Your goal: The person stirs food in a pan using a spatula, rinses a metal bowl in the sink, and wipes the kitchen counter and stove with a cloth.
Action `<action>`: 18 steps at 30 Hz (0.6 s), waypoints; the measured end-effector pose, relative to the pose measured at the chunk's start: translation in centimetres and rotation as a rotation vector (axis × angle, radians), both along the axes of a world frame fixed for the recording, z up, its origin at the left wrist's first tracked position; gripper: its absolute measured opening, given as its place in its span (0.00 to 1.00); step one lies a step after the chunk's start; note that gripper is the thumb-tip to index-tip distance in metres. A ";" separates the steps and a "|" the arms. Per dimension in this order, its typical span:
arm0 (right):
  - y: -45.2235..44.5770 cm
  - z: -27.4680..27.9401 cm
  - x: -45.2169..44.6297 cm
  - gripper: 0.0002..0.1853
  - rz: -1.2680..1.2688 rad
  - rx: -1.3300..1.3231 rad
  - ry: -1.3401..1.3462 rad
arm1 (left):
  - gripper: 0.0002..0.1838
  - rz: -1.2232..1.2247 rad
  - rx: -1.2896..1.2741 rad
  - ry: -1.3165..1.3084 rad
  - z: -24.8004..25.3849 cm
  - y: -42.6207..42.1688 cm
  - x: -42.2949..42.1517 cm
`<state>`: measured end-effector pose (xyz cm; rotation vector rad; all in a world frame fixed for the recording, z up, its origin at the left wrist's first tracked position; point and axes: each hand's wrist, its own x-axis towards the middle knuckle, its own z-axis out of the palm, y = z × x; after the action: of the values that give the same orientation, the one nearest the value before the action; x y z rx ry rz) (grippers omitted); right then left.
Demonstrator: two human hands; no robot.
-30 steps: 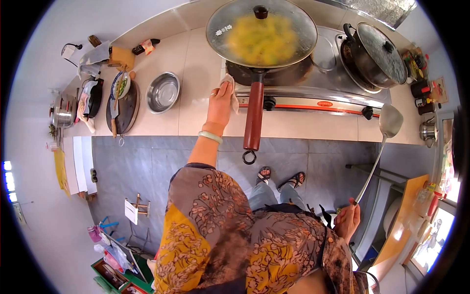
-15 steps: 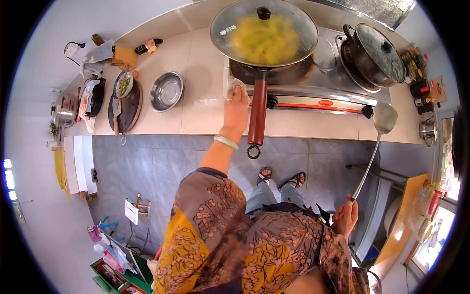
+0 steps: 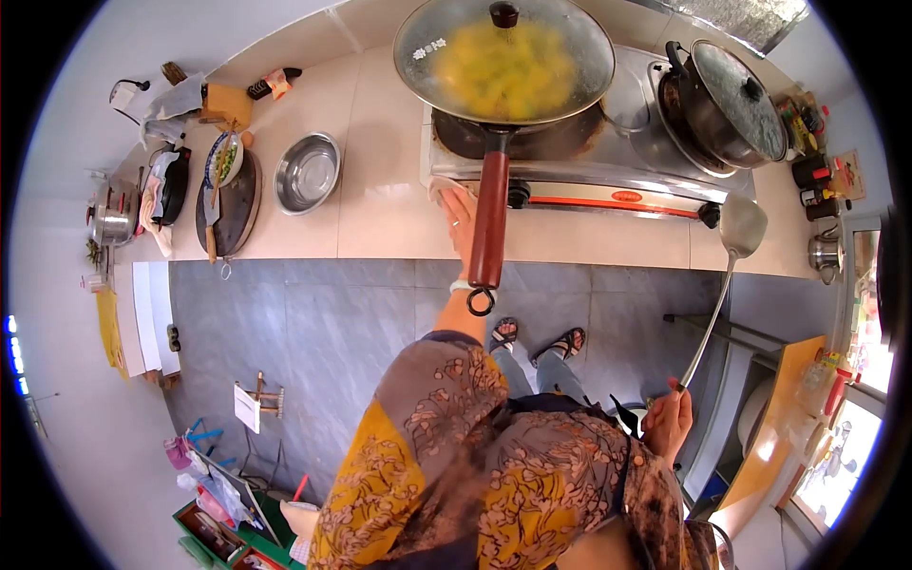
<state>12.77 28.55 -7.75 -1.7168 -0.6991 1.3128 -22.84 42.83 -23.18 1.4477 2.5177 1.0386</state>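
Note:
My left hand point(image 3: 460, 220) presses a pale cloth point(image 3: 443, 184) against the front left corner of the gas stove point(image 3: 598, 186), its fingers stretched over the cloth. Part of that hand and its wrist bracelet lies behind the red-brown handle point(image 3: 490, 218) of a frying pan. A glass lid point(image 3: 410, 59) covers the pan, and yellow food point(image 3: 503, 71) shows through the steamy glass. Low on the right, my right hand point(image 3: 669, 424) is closed around the end of a long metal spatula point(image 3: 744, 228). The spatula's blade points up, in front of the counter's right end.
A dark lidded pot point(image 3: 708, 114) stands on the right burner. Left of the stove are a steel bowl point(image 3: 309, 173) and a round cutting board point(image 3: 245, 204) bearing a knife point(image 3: 213, 228) and a bowl of chopped greens point(image 3: 226, 163). Bottles point(image 3: 817, 190) line the right wall.
My left hand has slid with the cloth down and slightly left along the stove's corner, going partly behind the pan handle. My right hand still holds the spatula in about the same place.

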 end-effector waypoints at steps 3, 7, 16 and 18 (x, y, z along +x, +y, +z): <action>0.2 0.2 0.2 0.14 -0.007 0.022 0.010 | 0.35 0.051 -0.052 -0.091 1.6 0.2 1.3; 0.6 0.6 0.6 0.14 -0.040 -0.008 -0.004 | 0.32 0.127 -0.054 0.188 -1.0 1.2 2.5; 1.0 -0.1 2.0 0.13 -0.047 -0.029 0.043 | 0.29 0.174 -0.056 0.362 -5.0 2.2 2.6; 0.9 -0.4 2.4 0.13 -0.037 -0.010 0.068 | 0.24 0.188 0.028 0.451 -6.0 2.2 2.4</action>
<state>15.19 29.50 -8.20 -1.6775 -0.6205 1.3447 -20.40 45.00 -29.18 1.6358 3.0094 0.8469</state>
